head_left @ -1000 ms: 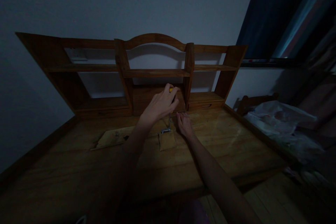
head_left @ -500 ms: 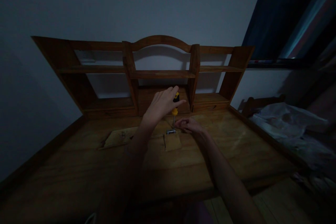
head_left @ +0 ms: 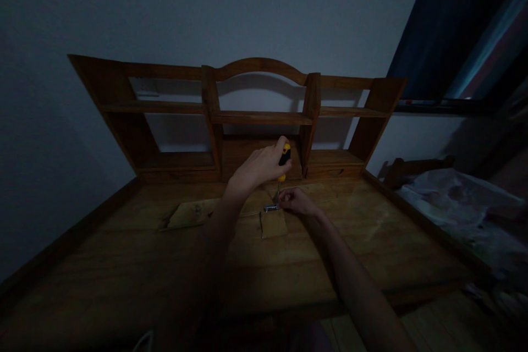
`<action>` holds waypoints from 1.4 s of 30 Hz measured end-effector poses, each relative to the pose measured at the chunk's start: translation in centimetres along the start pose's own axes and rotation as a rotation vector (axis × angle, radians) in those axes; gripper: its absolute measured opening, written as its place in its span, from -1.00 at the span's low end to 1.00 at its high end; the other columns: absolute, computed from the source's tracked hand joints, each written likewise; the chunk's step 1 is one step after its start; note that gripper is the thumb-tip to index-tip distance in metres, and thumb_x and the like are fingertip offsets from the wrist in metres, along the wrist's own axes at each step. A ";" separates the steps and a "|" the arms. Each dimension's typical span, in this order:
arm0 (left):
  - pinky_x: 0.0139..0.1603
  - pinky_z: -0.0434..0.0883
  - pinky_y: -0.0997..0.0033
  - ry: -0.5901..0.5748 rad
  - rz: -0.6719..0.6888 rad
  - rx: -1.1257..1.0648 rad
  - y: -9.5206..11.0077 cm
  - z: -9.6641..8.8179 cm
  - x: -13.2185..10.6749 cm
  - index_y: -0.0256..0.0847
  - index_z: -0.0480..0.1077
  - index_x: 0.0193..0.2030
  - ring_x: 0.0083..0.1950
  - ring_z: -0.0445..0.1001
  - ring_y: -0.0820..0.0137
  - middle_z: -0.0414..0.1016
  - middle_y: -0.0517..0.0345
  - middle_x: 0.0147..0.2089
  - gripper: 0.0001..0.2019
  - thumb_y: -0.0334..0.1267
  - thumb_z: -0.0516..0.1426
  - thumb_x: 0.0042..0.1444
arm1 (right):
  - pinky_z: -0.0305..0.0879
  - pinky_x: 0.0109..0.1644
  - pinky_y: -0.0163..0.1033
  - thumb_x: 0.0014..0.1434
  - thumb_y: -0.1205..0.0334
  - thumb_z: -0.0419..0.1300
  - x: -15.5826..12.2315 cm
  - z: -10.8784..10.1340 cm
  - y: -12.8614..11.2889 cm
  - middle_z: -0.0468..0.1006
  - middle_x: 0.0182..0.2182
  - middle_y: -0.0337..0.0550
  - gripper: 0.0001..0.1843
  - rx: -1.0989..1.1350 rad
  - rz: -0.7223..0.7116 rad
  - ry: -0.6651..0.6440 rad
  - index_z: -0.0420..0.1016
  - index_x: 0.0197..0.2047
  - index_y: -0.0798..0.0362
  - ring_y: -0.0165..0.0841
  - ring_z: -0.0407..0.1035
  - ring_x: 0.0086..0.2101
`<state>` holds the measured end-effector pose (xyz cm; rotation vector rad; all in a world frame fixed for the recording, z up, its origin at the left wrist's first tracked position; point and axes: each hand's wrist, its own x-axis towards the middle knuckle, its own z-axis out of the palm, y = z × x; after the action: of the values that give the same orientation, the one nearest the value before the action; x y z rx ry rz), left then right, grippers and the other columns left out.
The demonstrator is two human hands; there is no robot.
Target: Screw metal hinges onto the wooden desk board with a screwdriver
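Observation:
My left hand [head_left: 259, 168] is wrapped round the yellow and black handle of a screwdriver [head_left: 282, 160] that stands nearly upright. Its tip meets a small shiny metal fitting [head_left: 271, 208] at the top edge of a small square wooden piece [head_left: 273, 224] lying on the wooden desk [head_left: 371, 242]. My right hand [head_left: 296, 201] rests on the desk just right of the fitting, fingers curled in beside the screwdriver shaft. What those fingers pinch, if anything, is too dark to make out.
A flat wooden board [head_left: 190, 213] lies on the desk left of my arms. A wooden shelf hutch [head_left: 256, 117] with an arched top stands along the back against the wall. Crumpled pale plastic [head_left: 449, 198] lies off the right side. The room is dim.
My right hand went from lying flat beside the fitting to curled up close against the screwdriver shaft. My left hand kept its grip on the handle; the view shifted slightly left.

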<state>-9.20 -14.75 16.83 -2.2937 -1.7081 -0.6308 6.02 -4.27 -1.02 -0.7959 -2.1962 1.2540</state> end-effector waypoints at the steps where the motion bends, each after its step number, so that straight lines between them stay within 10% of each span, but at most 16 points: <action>1: -0.20 0.41 0.28 -0.001 0.004 0.012 0.1 0.0 0.0 -0.19 0.11 0.19 -0.16 0.58 0.16 0.56 -0.05 -0.14 -0.60 -0.06 0.02 0.32 | 0.02 -0.49 -0.38 -0.03 0.16 0.35 0.1 0.1 0.1 0.40 -0.58 -0.33 -0.79 -0.008 -0.011 0.006 0.60 -0.33 0.12 -0.50 0.17 -0.56; 13: -0.07 0.38 0.28 0.081 -0.033 0.112 0.6 -0.1 -0.2 -0.21 0.17 0.16 -0.04 0.56 0.11 0.56 -0.09 -0.12 -0.47 0.19 0.02 0.29 | 0.04 -0.44 -0.33 0.10 0.12 0.33 -0.3 0.7 -0.9 0.49 -0.56 -0.28 -0.78 -0.440 -0.139 0.157 0.51 -0.45 0.07 -0.45 0.28 -0.54; 25: -0.18 0.42 0.32 -0.065 0.014 -0.125 -0.9 0.3 -0.1 -0.11 0.05 0.31 -0.18 0.57 0.21 0.56 0.00 -0.13 -0.38 -0.11 0.20 0.19 | 0.13 -0.32 -0.26 0.22 0.20 0.26 -1.5 1.1 -2.3 0.61 -0.36 -0.10 -0.90 -0.675 -0.188 0.168 0.55 -0.26 0.03 -0.27 0.46 -0.34; 42: -0.22 0.38 0.33 0.008 0.065 -0.098 -1.2 0.6 0.3 -0.19 0.15 0.23 -0.24 0.54 0.21 0.53 -0.01 -0.20 -0.43 -0.04 0.21 0.17 | 0.20 -0.13 -0.28 0.37 0.23 0.07 -2.9 1.8 -4.0 0.56 -0.12 0.05 -0.82 -0.777 -0.161 0.101 0.41 -0.06 0.13 -0.27 0.45 -0.15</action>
<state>-10.19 -13.92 16.32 -2.3982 -1.6261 -0.7243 5.92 -8.94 1.34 -0.8985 -2.6002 0.2396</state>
